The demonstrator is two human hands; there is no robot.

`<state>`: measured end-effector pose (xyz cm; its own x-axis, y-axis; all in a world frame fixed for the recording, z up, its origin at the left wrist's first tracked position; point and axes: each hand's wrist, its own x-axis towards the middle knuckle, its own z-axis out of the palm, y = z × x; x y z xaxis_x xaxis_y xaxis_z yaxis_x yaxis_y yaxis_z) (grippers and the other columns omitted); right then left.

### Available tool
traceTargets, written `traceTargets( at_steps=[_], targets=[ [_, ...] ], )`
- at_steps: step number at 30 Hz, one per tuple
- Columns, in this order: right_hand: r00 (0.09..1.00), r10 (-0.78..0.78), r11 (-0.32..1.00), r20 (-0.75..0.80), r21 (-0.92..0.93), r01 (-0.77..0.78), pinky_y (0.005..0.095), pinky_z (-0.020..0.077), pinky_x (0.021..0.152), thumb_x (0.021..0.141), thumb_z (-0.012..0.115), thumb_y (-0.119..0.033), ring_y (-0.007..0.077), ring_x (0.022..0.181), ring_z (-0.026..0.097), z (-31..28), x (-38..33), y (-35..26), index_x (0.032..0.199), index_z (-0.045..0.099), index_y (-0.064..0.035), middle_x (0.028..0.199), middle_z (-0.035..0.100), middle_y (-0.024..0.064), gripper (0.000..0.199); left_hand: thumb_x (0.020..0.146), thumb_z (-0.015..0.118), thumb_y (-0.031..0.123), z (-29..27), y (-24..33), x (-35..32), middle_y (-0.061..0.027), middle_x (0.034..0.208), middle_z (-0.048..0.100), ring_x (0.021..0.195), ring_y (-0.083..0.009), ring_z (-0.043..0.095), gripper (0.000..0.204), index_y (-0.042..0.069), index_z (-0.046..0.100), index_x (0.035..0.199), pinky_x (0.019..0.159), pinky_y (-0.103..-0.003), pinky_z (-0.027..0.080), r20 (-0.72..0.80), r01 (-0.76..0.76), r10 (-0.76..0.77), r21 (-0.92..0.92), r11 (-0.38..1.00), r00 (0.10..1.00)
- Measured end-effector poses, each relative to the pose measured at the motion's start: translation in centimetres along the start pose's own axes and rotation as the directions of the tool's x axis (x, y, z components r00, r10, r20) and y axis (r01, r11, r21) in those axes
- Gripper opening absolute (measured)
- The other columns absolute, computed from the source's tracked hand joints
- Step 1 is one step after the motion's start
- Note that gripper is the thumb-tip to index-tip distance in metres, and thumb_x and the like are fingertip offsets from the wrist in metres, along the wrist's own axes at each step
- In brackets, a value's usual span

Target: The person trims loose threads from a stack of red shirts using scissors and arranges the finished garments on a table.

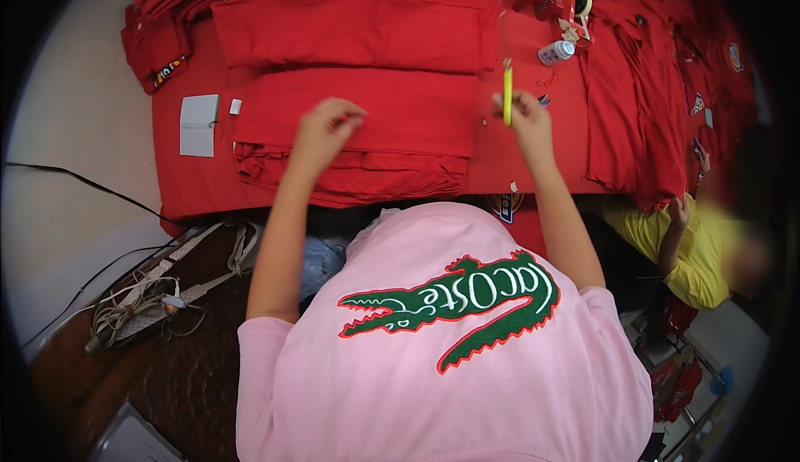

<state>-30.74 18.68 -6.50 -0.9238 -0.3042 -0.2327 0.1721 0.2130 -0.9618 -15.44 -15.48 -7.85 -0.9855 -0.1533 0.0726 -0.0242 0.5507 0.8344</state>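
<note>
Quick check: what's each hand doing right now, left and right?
Left hand: fingers curled shut over the folded red garment stack; whether it pinches anything cannot be told.
Right hand: closed, holding a yellow pen-like tool upright.

Folded stack [358, 129] left of pen [507, 95]

- The left hand [323, 131], fingers pinched together, hovers over a stack of folded red shirts [358, 133].
- The right hand [527, 116] holds a yellow pen [507, 94] upright.
- A small white bottle [556, 51] lies on the red table [192, 183], beyond the pen.
- A grey notepad [199, 124] lies left of the stack.
</note>
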Motion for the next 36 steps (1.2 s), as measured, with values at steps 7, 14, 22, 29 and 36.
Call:
traceTargets(
  at_steps=[7,14,22,29,36],
  targets=[
    [0.986,0.165,0.741,-0.039,-0.654,-0.150,0.0363,0.0542,0.071,0.092,0.076,-0.042,0.0232,0.080,0.074,0.0,-6.7,4.8,0.114,0.074,-0.0042,0.086,0.077,0.0088,0.044,0.086,0.077,0.010,5.0,0.2,-2.9,-0.0081,0.110,0.069,0.109,-0.0287,0.065,0.018,0.005,0.074,0.103,0.097,-0.041,0.051,0.082,-0.035,0.015,0.241,0.970,0.996],
    [0.994,0.021,0.408,-0.110,-0.907,-0.109,0.0485,0.0598,0.080,0.085,0.070,-0.034,0.0374,0.091,0.074,-4.5,-4.3,5.0,0.124,0.074,-0.0099,0.098,0.076,0.0185,0.046,0.084,0.078,0.013,5.7,-0.5,-2.5,-0.0098,0.107,0.067,0.104,-0.0322,0.066,0.019,0.005,0.073,0.100,0.097,-0.044,0.051,0.086,-0.125,0.105,0.272,0.954,0.991],
    [0.970,0.055,0.272,-0.237,-0.931,-0.243,0.0484,0.0608,0.080,0.086,0.070,-0.030,0.0370,0.087,0.075,-9.7,-0.4,4.6,0.106,0.078,-0.0089,0.096,0.077,0.0166,0.029,0.086,0.072,0.005,6.7,-0.5,-3.1,-0.0123,0.109,0.068,0.105,-0.0333,0.065,0.019,0.004,0.073,0.104,0.095,-0.043,0.051,0.020,-0.124,0.124,0.292,0.948,0.992],
    [0.855,-0.277,0.666,-0.440,-0.729,-0.159,0.0490,0.0582,0.085,0.091,0.069,-0.038,0.0366,0.097,0.074,-14.7,9.1,-2.0,0.106,0.078,-0.0111,0.100,0.077,0.0166,0.032,0.083,0.066,-0.002,6.6,0.4,-3.8,-0.0128,0.110,0.068,0.107,-0.0326,0.065,0.027,0.003,0.072,0.109,0.096,-0.043,0.050,-0.022,-0.056,0.067,0.335,0.940,0.998],
    [0.822,-0.206,0.722,-0.530,-0.649,-0.238,0.0495,0.0549,0.094,0.094,0.066,-0.043,0.0388,0.111,0.070,-20.6,21.2,-0.6,0.112,0.077,-0.0129,0.114,0.074,0.0202,0.036,0.086,0.066,-0.001,6.2,0.2,-3.3,-0.0116,0.106,0.068,0.105,-0.0312,0.065,0.019,0.002,0.072,0.103,0.096,-0.040,0.049,-0.045,-0.031,0.043,0.246,0.969,0.998]
  ],
)
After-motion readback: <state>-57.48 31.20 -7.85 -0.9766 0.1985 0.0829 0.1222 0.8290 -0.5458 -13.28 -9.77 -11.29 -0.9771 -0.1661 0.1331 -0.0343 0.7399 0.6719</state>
